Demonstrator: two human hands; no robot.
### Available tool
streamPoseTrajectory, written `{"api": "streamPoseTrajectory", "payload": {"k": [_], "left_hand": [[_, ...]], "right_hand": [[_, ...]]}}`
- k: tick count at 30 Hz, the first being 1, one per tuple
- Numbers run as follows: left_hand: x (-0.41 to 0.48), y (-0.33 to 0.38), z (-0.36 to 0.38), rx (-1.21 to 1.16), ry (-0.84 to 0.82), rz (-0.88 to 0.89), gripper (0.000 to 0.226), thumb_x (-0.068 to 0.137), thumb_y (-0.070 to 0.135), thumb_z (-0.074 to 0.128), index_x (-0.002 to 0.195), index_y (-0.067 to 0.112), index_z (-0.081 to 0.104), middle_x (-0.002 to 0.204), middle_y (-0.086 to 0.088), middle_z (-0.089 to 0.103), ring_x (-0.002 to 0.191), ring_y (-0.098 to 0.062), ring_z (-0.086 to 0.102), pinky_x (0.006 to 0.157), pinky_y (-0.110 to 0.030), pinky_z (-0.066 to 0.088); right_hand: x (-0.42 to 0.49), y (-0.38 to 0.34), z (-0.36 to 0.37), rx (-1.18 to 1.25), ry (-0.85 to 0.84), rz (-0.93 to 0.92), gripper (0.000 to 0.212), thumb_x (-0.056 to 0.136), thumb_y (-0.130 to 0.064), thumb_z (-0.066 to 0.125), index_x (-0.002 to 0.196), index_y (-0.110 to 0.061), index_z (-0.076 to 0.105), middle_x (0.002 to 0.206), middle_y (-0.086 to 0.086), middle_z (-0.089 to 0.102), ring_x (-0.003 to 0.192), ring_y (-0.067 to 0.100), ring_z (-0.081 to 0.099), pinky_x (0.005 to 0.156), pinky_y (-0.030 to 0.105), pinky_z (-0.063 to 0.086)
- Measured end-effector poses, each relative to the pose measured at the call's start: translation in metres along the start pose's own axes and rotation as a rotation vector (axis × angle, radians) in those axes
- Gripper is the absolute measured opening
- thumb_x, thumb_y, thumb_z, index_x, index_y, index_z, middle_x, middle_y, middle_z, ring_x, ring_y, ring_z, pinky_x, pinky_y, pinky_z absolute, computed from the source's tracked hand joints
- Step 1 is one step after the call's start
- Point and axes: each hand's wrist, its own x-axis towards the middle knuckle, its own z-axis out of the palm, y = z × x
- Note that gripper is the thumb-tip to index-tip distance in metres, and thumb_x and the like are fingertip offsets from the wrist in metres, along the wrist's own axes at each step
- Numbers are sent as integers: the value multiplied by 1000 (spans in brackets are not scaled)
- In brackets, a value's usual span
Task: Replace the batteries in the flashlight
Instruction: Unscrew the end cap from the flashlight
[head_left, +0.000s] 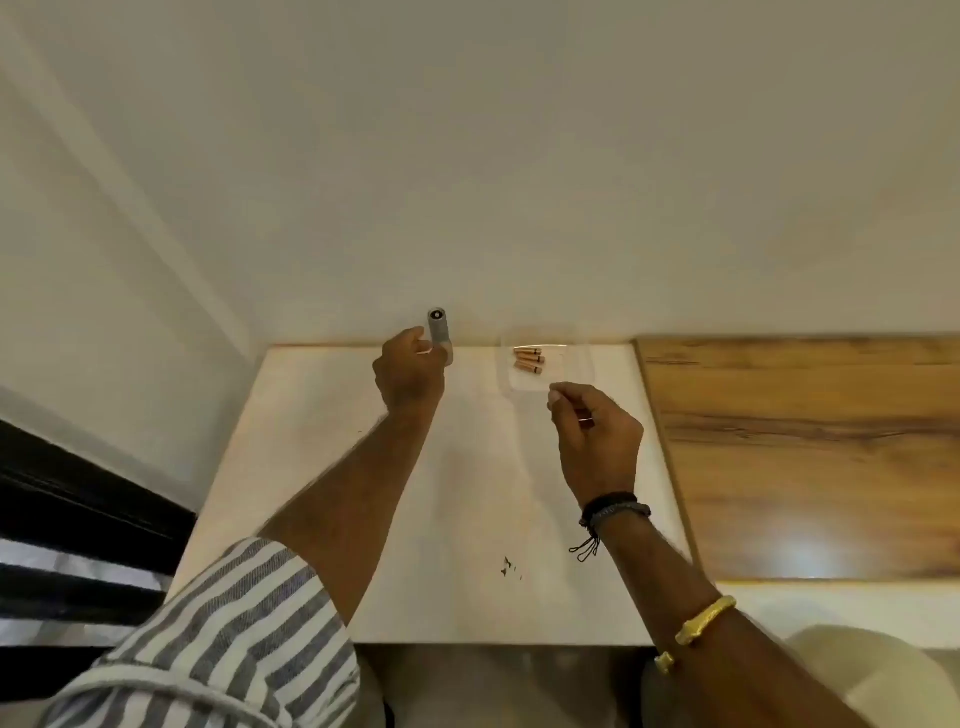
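While the left hand (410, 374) wraps its fingers around the lower part of the grey flashlight (439, 332), the barrel stands nearly upright, its round end facing up toward the camera and its base by the far edge of the white table (322, 467). That end shows a dark ring with a pale centre; whether it is an open battery compartment or a cap is too small to tell.

Over on the other side, the right hand (597, 436) has thumb and forefinger pinched narrowly together, and a thin copper-coloured glint shows at the knuckles (possibly a battery, though too little is visible to say). It hovers just at the near rim of a clear plastic tray (576, 364), which sits at the far edge of the table, beside the seam with the wood-grain surface (800, 457).

Three or so copper-and-black batteries (529, 360) lie flat in that tray, long axes roughly parallel to the far edge, just beyond the right fingertips and slightly to their left. Of the two hands the right is clearly nearer to them; the flashlight is well apart to the left, held only by the left hand. My guess is that the coming move turns on carrying a cell leftward and tipping it upright, so its axis lines up with the standing barrel.
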Motion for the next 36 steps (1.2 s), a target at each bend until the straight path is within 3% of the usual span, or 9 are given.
{"api": "streamPoseTrajectory", "payload": {"k": [6, 13, 16, 20, 24, 27, 31, 36], "left_hand": [[23, -4, 17, -14, -11, -29, 45, 86, 41, 71, 125, 17, 67, 105, -4, 74, 97, -21, 67, 84, -30, 47], [29, -12, 20, -7, -55, 59, 29, 83, 37, 72, 105, 17, 73, 101, -4, 73, 91, -19, 65, 81, -30, 49], [10, -13, 9, -46, -82, 128, 28, 84, 35, 69, 101, 13, 70, 97, 1, 72, 94, -17, 67, 83, -31, 50], [-38, -13, -6, 4, -176, 252, 21, 94, 28, 64, 104, 9, 60, 96, -1, 71, 88, -15, 64, 74, -25, 45], [-91, -22, -24, 40, -309, 399, 22, 98, 34, 56, 111, 15, 56, 96, 6, 70, 88, -19, 69, 78, -38, 58], [-127, -28, -37, 83, -371, 492, 21, 98, 35, 54, 114, 21, 57, 100, 5, 69, 89, -18, 63, 77, -44, 55], [-169, -35, -50, 166, -363, 565, 25, 98, 24, 59, 123, 19, 59, 109, 1, 65, 98, -17, 51, 78, -35, 50], [-199, -49, -53, 328, -355, 689, 28, 94, 13, 65, 122, 15, 64, 113, -2, 67, 105, -21, 53, 83, -34, 51]], "right_hand": [[7, 13, 21, 49, 14, 60, 12, 95, -15, 69, 101, -14, 78, 89, -3, 76, 80, 10, 70, 67, 13, 54], [2, 20, 23, 54, 19, 66, 12, 95, -18, 68, 102, -15, 78, 89, -3, 76, 81, 14, 71, 71, 28, 61], [-3, 17, 16, 89, 18, 95, 11, 95, -16, 68, 101, -16, 77, 87, -4, 76, 81, 15, 71, 71, 35, 63], [-19, 9, 5, 99, 3, 101, 12, 95, -17, 68, 102, -15, 78, 88, -1, 76, 81, 18, 72, 74, 44, 63], [-40, -2, -9, 81, -12, 77, 13, 95, -18, 69, 105, -14, 77, 89, -1, 77, 83, 17, 73, 77, 46, 63], [-57, -7, -20, 94, -46, 80, 13, 96, -20, 69, 105, -14, 77, 88, -2, 77, 82, 16, 74, 76, 44, 64], [-80, -9, -35, 88, -132, 123, 14, 96, -26, 69, 103, -16, 77, 80, -4, 76, 70, 12, 72, 67, 36, 63], [-101, -2, -45, -11, -260, 165, 28, 96, -42, 65, 95, -16, 76, 74, -4, 74, 65, 11, 71, 57, 24, 57]]}}
